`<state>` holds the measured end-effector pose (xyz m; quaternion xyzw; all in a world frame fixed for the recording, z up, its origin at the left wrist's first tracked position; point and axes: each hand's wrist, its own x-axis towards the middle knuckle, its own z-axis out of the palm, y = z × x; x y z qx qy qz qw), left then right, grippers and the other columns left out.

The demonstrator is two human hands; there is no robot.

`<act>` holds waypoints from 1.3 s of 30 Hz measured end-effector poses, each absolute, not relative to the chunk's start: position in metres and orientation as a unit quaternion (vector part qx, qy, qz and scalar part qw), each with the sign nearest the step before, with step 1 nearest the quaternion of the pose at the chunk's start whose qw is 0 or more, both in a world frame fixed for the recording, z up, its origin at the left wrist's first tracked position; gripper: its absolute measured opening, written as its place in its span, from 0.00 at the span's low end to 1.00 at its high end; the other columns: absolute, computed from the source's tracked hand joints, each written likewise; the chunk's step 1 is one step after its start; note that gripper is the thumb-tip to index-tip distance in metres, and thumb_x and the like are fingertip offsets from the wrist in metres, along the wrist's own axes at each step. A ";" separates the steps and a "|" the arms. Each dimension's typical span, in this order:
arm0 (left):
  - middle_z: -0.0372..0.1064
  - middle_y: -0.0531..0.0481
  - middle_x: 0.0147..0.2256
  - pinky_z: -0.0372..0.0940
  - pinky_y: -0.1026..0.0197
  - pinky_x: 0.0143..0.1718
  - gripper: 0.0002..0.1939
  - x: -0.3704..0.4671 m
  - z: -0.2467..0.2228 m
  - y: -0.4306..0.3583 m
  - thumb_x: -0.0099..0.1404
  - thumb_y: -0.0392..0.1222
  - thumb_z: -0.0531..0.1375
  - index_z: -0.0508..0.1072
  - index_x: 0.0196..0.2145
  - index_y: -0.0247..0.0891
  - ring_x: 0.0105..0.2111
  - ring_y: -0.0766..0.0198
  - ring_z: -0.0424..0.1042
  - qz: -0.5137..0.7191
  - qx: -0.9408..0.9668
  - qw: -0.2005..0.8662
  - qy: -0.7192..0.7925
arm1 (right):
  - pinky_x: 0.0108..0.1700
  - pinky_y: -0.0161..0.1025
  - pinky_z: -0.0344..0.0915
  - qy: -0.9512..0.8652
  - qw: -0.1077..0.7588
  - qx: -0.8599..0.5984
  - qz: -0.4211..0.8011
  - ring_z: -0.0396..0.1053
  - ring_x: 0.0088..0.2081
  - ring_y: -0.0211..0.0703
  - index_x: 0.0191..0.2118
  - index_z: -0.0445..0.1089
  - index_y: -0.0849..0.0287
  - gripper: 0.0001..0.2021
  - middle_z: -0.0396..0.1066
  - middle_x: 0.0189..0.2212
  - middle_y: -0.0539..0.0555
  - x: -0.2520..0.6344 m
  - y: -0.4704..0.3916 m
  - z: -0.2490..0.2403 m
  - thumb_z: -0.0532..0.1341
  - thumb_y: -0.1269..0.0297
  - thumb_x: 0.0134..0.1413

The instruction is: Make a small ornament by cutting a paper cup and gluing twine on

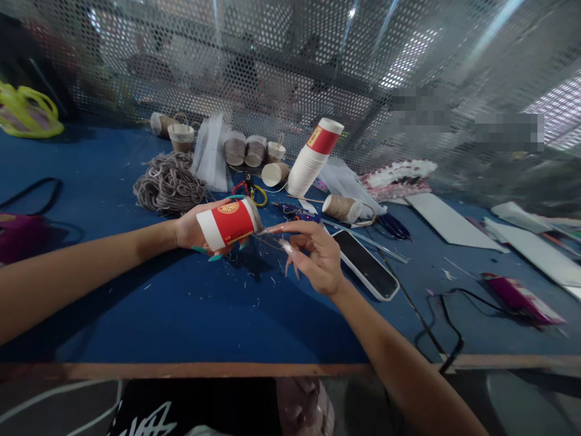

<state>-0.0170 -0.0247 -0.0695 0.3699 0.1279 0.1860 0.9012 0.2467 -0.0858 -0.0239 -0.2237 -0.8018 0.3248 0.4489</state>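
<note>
A red and white paper cup (233,224) lies tilted on its side in my left hand (190,230), whose fingers are wrapped around it from below. Grey cord is wound around the cup near its right end. My right hand (313,254) is at that end, its index finger reaching to the cup and its thumb bent below. A thin strand of cord (271,242) runs from the cup to my right thumb and fingers. Behind my left hand lies a heap of grey cord (170,184).
A leaning stack of paper cups (308,166) stands behind. Several cord-wrapped cups (236,148) sit near the mesh panel. Yellow-handled scissors (258,195), a glue gun (295,212) and a phone (365,266) lie on the blue table (181,327). White boards (454,221) lie at right.
</note>
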 end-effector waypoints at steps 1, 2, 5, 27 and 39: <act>0.78 0.40 0.38 0.70 0.63 0.23 0.36 -0.017 -0.069 -0.025 0.65 0.66 0.50 0.70 0.53 0.30 0.29 0.58 0.77 0.187 0.367 0.902 0.130 | 0.19 0.34 0.64 -0.805 0.448 -0.223 0.320 0.58 0.18 0.29 0.49 0.70 0.50 0.13 0.77 0.40 0.52 0.246 -0.086 -0.023 0.58 0.67 0.60; 0.78 0.40 0.37 0.70 0.63 0.24 0.36 -0.018 -0.069 -0.025 0.65 0.66 0.51 0.70 0.53 0.30 0.29 0.58 0.77 0.187 0.366 0.903 0.128 | 0.19 0.33 0.64 -0.807 0.445 -0.223 0.319 0.58 0.18 0.29 0.49 0.70 0.51 0.12 0.77 0.41 0.52 0.246 -0.086 -0.023 0.58 0.67 0.60; 0.78 0.40 0.37 0.70 0.63 0.23 0.35 -0.018 -0.068 -0.025 0.65 0.65 0.51 0.70 0.53 0.30 0.28 0.58 0.77 0.179 0.370 0.905 0.113 | 0.19 0.33 0.63 -0.803 0.440 -0.219 0.336 0.60 0.19 0.29 0.49 0.70 0.52 0.12 0.77 0.41 0.52 0.247 -0.086 -0.025 0.58 0.66 0.60; 0.77 0.40 0.38 0.62 0.70 0.20 0.35 -0.018 -0.070 -0.031 0.73 0.58 0.37 0.67 0.53 0.24 0.26 0.62 0.76 0.206 0.330 0.911 0.140 | 0.18 0.30 0.63 -0.751 0.428 -0.203 0.461 0.64 0.20 0.28 0.46 0.70 0.53 0.10 0.75 0.49 0.54 0.246 -0.083 -0.027 0.61 0.63 0.57; 0.77 0.40 0.37 0.62 0.72 0.18 0.32 -0.010 -0.065 -0.036 0.70 0.59 0.46 0.70 0.48 0.24 0.25 0.64 0.75 0.200 0.304 0.928 0.073 | 0.16 0.31 0.64 -0.734 0.446 -0.191 0.475 0.62 0.19 0.29 0.45 0.72 0.52 0.11 0.74 0.53 0.55 0.247 -0.087 -0.026 0.63 0.61 0.55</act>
